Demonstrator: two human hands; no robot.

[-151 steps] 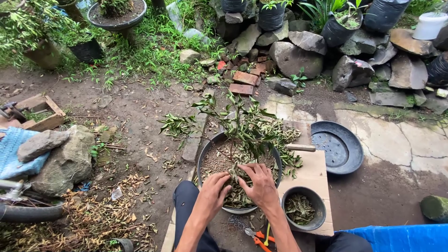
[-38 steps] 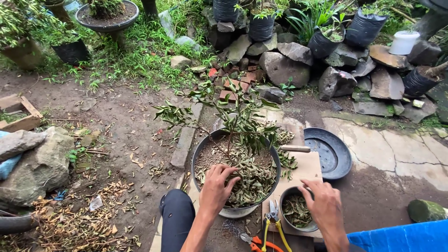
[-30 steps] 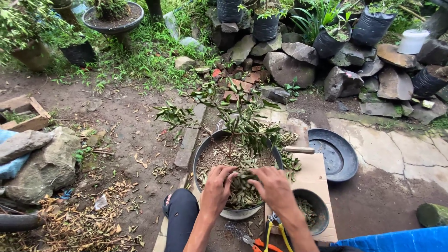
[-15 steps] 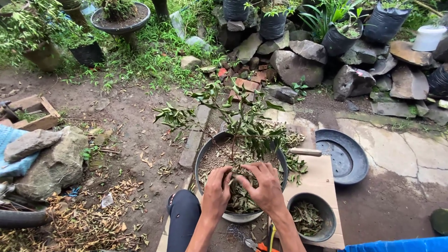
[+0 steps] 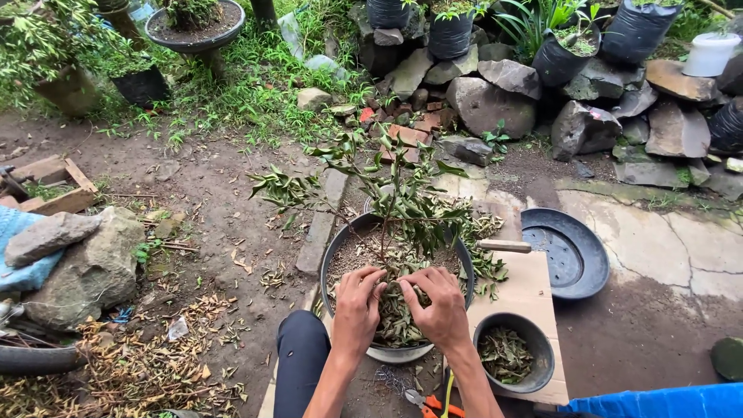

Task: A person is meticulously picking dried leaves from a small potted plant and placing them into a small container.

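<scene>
Matt black plastic saucer (image 5: 569, 255), rough grey stones (image 5: 491, 101) — bare wooden board (image 5: 526, 290), dull.

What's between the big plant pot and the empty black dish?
In the head view, a wooden handle and fallen leaves lie between the plant pot and the black dish.

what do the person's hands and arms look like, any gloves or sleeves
Both are bare: no gloves on the left hand or the right hand, and no sleeves showing on either forearm up to the frame's lower edge. No rings, watch or bands can be made out on the fingers or wrists. The only clothing nearby is a dark trouser leg.
</scene>
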